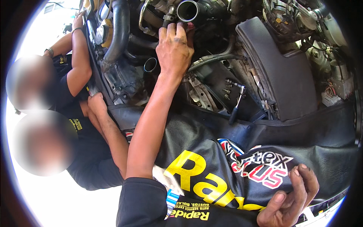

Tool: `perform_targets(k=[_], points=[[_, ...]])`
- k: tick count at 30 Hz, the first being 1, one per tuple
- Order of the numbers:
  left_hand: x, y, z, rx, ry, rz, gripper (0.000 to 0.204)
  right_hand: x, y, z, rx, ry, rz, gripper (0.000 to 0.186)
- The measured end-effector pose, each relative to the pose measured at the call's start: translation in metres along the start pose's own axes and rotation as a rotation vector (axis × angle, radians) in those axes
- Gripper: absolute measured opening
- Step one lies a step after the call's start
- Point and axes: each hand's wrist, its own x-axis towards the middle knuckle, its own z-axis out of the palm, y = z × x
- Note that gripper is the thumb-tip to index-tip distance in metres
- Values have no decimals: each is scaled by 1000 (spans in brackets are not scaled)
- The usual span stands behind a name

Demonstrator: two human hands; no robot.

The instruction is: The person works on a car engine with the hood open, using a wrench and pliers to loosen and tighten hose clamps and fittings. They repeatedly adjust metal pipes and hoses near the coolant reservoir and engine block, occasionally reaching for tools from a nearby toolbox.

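My left hand (pixel 174 51) is reached into the engine bay, fingers bent down and closed beside a hose fitting (pixel 169 14), just below an open metal-rimmed pipe mouth (pixel 187 11). A bit of something pink shows by its fingertips; what it grips is hidden. My right hand (pixel 288 198) is raised at the lower right over the black fender cover (pixel 310 151), fingers loosely curled and apart, holding nothing, with dark smudges on them. Below my left hand, a ratchet (pixel 237 100) with a dark handle lies among small bolts on a black part inside the bay.
Two co-workers in dark shirts lean over the left side; one's hand (pixel 96 102) is at the bay's edge, the other's arm (pixel 79 56) reaches upward. A thick hose (pixel 118 41), a second pipe opening (pixel 150 65), a black box cover (pixel 281 79) and wiring (pixel 283 15) fill the bay.
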Motion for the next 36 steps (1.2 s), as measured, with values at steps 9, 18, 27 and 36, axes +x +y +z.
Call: perform_targets(k=[9, 18, 27, 36], points=[[3, -9, 0, -143, -1, 53, 18, 2, -2, -5, -49, -71, 42, 36], [-1, -9, 3, -116, 90, 57, 14, -23, 5, -24, -74, -313, 191, 49], [-10, -12, -12, -245, 1, -50, 15, -2, -3, -5, 10, -65, 52, 37], [-2, -5, -9, -219, 203, 60, 14, 4, -6, -7, 9, -47, 57, 36]])
